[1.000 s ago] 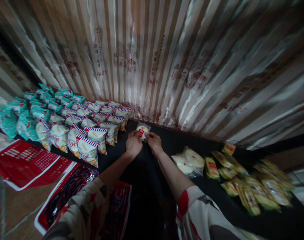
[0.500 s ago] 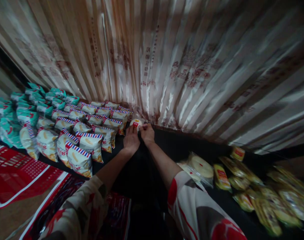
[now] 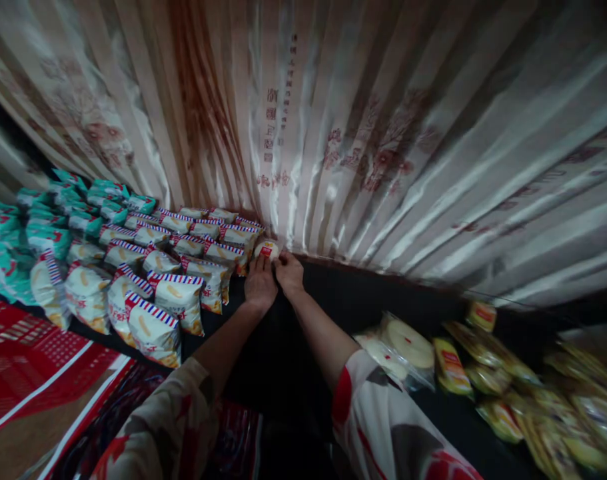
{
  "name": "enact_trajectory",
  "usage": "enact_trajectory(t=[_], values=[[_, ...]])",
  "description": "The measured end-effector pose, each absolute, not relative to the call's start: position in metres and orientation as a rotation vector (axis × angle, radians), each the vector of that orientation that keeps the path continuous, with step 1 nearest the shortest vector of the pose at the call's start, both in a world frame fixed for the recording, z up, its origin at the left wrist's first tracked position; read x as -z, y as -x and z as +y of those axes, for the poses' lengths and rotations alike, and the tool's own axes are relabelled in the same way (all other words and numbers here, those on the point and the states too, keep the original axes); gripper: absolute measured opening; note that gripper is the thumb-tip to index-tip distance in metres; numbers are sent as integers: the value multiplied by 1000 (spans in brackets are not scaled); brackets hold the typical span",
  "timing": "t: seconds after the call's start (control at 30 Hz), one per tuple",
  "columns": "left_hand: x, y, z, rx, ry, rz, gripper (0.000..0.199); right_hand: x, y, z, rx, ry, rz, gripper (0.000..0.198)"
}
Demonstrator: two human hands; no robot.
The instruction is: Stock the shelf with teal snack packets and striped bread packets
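A small round white pack with a red and yellow label (image 3: 267, 249) is between my hands, at the foot of the curtain on the black surface. My left hand (image 3: 261, 287) grips its lower front, fingers close together and extended up over it; the thumb is hard to make out. At its right edge, my right hand (image 3: 289, 273) pinches with bent fingers. Just left of the pack stand rows of white snack bags with striped tops (image 3: 153, 327).
Teal bags (image 3: 48, 237) stand farther left, above a red basket (image 3: 33, 370). Flat round white discs in clear plastic (image 3: 408, 343) lie at right, beside yellow packs (image 3: 452, 367) and several clear-wrapped ones. A pleated, shiny curtain (image 3: 383, 153) hangs behind the black surface (image 3: 328, 287).
The view has shifted slightly, so the curtain's print appears farther left and the right-hand packs lower. Both hands stay at the round pack, with little visible movement.
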State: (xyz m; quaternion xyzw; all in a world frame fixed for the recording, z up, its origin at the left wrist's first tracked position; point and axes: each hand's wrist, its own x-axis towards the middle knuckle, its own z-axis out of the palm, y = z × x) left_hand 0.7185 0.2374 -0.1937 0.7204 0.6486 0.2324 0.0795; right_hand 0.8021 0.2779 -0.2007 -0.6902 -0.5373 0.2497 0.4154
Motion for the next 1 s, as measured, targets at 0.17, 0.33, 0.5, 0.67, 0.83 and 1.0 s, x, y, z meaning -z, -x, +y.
enact_trajectory(t=[0.17,0.33,0.5,0.67,0.83,1.0], values=[[195,-722,226,-743,-2209,1933,44,200,-811,251,-587,1673,-1330,34],[185,-736,189,-716,-2195,1915,42,201,-828,204,-608,1607,-1284,30],[173,-766,142,-747,-2162,1764,37,186,-864,142,-403,1494,-1444,28],[164,-806,107,-788,-2165,1530,39,176,-932,76,78,1619,-1546,29],[163,-846,82,-675,-2167,1350,44,197,-983,39,228,1717,-1657,35],[171,-868,68,-572,-2120,1358,45,213,-995,37,233,1703,-1792,35]])
